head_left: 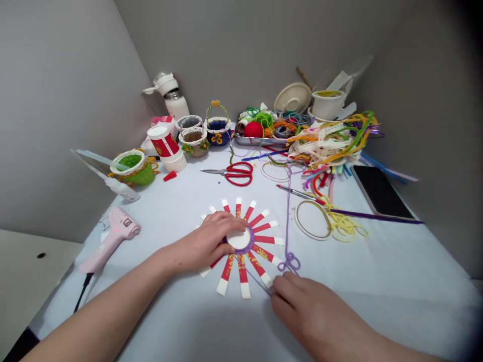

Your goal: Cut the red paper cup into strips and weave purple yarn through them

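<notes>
A paper cup cut into red-and-white strips [260, 240] lies splayed flat like a sun on the white table, its round base [239, 238] ringed with purple yarn. My left hand [211, 239] lies on the left strips, fingers curled against the base. My right hand [298, 301] sits below and right of the cup, fingers pinched on the purple yarn [288, 211], which runs from the base under the strips, loops beside my fingers and trails up the table.
A pink glue gun [113, 236] lies at left. Red scissors [236, 173], a paintbrush [300, 193], a ring [312, 226] and a black phone [381, 193] lie beyond the cup. Small decorated baskets [194, 141], a cup stack [166, 146], a yarn tray [264, 131] and pipe cleaners [335, 138] crowd the back.
</notes>
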### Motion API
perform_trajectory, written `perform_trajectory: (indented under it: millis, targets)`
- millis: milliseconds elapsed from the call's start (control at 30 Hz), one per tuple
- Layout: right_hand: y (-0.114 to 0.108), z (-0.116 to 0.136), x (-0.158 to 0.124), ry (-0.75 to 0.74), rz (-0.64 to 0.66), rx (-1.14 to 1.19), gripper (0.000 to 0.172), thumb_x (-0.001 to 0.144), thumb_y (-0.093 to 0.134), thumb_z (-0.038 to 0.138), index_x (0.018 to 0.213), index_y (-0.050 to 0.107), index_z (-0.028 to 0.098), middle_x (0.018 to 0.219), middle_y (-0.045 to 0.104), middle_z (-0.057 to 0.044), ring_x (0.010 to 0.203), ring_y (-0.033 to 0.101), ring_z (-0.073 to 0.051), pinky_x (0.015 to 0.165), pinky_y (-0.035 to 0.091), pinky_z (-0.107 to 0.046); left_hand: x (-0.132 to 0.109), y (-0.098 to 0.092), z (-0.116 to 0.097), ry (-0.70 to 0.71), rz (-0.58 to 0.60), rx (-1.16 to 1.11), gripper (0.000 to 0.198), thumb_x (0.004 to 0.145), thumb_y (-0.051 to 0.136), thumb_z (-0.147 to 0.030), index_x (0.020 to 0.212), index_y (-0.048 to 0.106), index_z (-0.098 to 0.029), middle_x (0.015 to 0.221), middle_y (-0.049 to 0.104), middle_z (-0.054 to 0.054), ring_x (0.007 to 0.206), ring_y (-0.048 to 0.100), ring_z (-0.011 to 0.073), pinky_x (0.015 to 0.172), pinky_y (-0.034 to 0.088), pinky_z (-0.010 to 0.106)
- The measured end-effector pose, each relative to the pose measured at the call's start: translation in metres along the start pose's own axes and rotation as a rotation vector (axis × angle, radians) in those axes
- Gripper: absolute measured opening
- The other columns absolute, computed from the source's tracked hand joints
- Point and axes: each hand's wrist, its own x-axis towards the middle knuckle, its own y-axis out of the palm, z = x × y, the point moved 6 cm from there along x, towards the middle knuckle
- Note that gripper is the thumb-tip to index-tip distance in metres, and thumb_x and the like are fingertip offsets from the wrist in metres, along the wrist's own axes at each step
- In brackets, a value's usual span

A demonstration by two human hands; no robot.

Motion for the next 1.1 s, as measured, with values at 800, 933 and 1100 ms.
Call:
perform_trajectory:
  millis: [800,933,1100]
  targets:
    - [0.006,-0.079,0.024,0.489,-0.193,0.129,0.019,0.099,0.048,0.024,0.091,0.065,0.02,0.083,0.064,-0.005,0.076,0.06,-0.019,0.068,0.045,-0.03,-0.001,0.003,-0.01,0.015,-0.099,0.002,0.052,0.086,0.056,-0.007,0.134,0.046,-0.024,0.156,0.038,0.012,0.147,0.034,0.0254,0.119,0.035,0.045]
    - [0.006,-0.079,0.026,0.51,-0.173,0.13,0.018,0.098,0.049,0.023,0.091,0.065,0.02,0.082,0.064,-0.004,0.077,0.061,-0.019,0.068,0.045,-0.03,0.003,0.007,-0.012,-0.051,-0.278,-0.015,0.048,0.08,0.069,-0.016,0.124,0.051,-0.023,0.136,0.055,0.012,0.13,0.051,0.0286,0.109,0.044,0.045]
    - [0.004,-0.079,0.026,0.491,-0.161,0.152,0.017,0.098,0.05,0.021,0.091,0.066,0.02,0.084,0.063,-0.005,0.078,0.061,-0.019,0.07,0.046,-0.03,0.006,0.016,-0.005,-0.156,-0.308,0.086,0.042,0.082,0.076,-0.029,0.118,0.055,-0.023,0.12,0.063,0.009,0.116,0.057,0.0302,0.1,0.045,0.048]
